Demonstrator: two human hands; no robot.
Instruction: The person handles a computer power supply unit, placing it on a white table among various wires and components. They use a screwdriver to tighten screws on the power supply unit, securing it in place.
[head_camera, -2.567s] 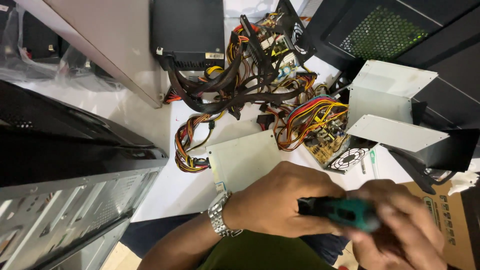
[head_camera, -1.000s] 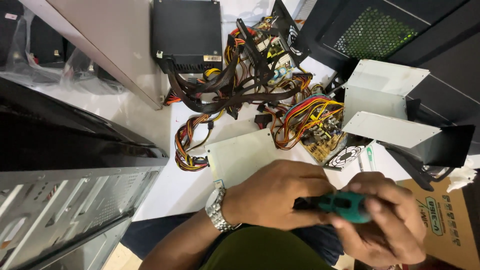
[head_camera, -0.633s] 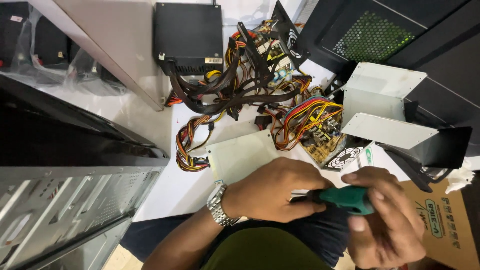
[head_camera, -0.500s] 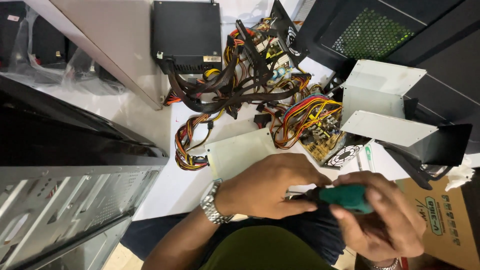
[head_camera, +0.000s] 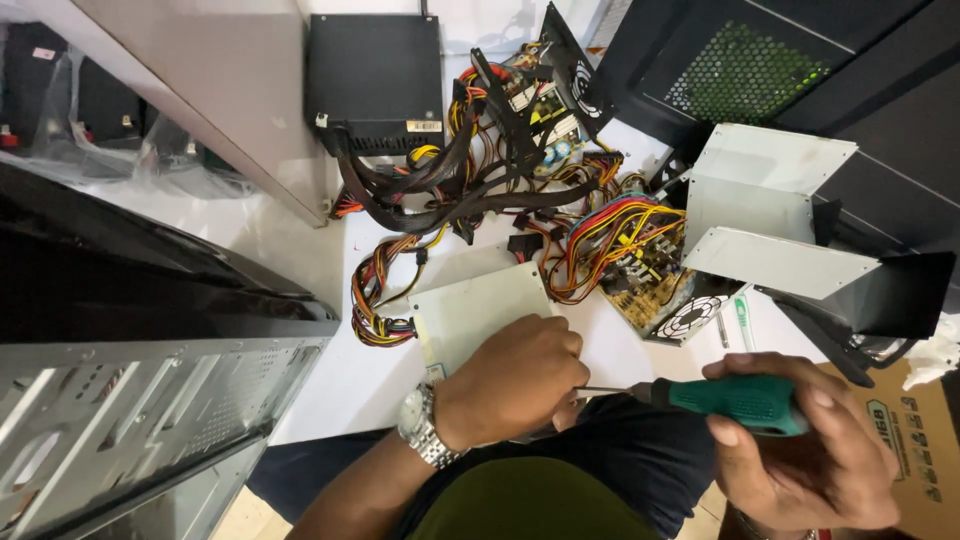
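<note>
My right hand (head_camera: 800, 455) grips a screwdriver (head_camera: 725, 398) by its green handle at the lower right. Its metal shaft points left to my left hand (head_camera: 510, 380), whose fingers are curled around the tip; what they pinch there is hidden. My left wrist carries a metal watch (head_camera: 422, 428). My left hand rests at the near edge of a grey metal power supply box (head_camera: 470, 312) lying on the white table.
A tangle of coloured cables (head_camera: 500, 180) leads to a black power supply (head_camera: 372, 75) at the back. An open circuit board with a fan (head_camera: 665, 290) and bent grey metal covers (head_camera: 770, 215) lie to the right. Computer cases (head_camera: 130, 400) stand left; a cardboard box (head_camera: 915, 430) sits right.
The screwdriver has drawn back to the right, so its bare shaft now shows between my hands. My left hand has curled tighter over the tip and stayed by the grey box.
</note>
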